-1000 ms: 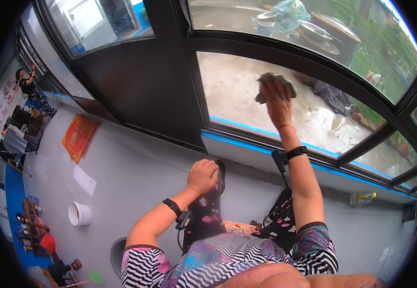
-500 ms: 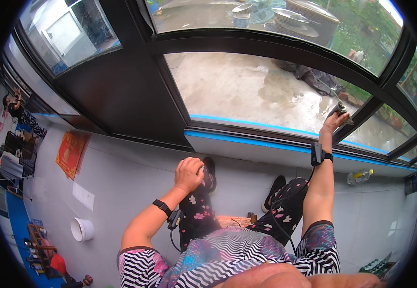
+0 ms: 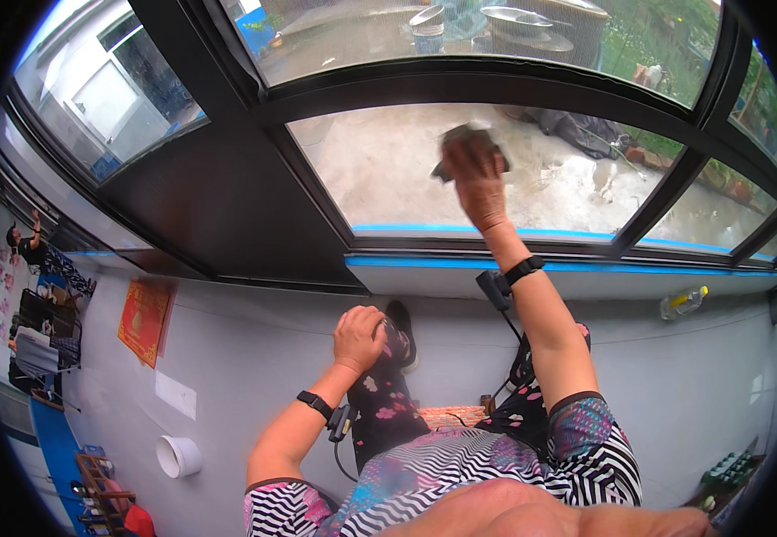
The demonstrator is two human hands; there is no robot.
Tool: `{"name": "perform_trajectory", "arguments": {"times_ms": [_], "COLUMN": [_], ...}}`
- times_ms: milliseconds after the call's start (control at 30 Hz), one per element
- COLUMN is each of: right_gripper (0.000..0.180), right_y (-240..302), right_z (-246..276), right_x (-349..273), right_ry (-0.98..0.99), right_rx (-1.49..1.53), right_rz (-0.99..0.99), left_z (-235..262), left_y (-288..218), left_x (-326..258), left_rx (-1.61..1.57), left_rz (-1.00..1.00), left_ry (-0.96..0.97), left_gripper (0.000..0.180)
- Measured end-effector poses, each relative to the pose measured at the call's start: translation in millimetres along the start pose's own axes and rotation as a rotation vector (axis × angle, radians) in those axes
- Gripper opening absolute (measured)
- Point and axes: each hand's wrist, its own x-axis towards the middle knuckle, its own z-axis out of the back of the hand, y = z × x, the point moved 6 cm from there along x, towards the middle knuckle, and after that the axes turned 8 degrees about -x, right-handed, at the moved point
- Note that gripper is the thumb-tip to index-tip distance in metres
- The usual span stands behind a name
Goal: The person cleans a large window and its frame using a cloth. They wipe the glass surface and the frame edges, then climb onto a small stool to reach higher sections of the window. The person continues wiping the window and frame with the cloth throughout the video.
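Wiping right hand (image 3: 476, 183) moved left, cloth (image 3: 462, 143) mid-pane (image 3: 388, 170)

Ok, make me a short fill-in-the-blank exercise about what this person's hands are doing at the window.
1. The right hand presses a grey ____ against the window pane.
2. The left hand is closed into a ____ and holds nothing.
3. A plastic ____ lies on its side on the sill at the right.
4. Each wrist wears a ____ band.

Missing words: cloth; fist; bottle; black
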Motion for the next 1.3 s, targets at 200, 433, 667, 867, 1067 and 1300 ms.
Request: {"name": "perform_trajectory", "arguments": {"times_ms": [200, 433, 667, 867, 1067, 1300], "right_gripper": [0.024, 0.016, 0.048, 0.039, 0.039, 0.028], "right_y": [39, 14, 23, 12, 15, 8], "right_z": [-16, -68, -1, -10, -5, -6], "right_x": [-31, -138, -145, -159, -154, -167], "right_ry": [0.051, 0.539, 0.378, 0.26, 0.335, 0.609], "right_rx": [0.355, 1.76, 2.736, 2.802, 2.799, 2.392], "right_rz": [0.132, -1.023, -1.358, -1.482, -1.326, -1.403], "left_z": [-1, -5, -17, -34, -56, -91], "left_y": [4, 0, -5, -43, -138, -107], "left_x": [-4, 0, 12, 83, 157, 187], "left_rx": [0.003, 0.006, 0.043, -0.183, -0.019, -0.513], "left_rz": [0.018, 0.009, 0.002, -0.103, -0.427, -0.124], "left_ry": [-0.005, -0.015, 0.094, 0.075, 0.119, 0.251], "left_gripper": [0.019, 0.018, 0.017, 0.035, 0.049, 0.038]}}
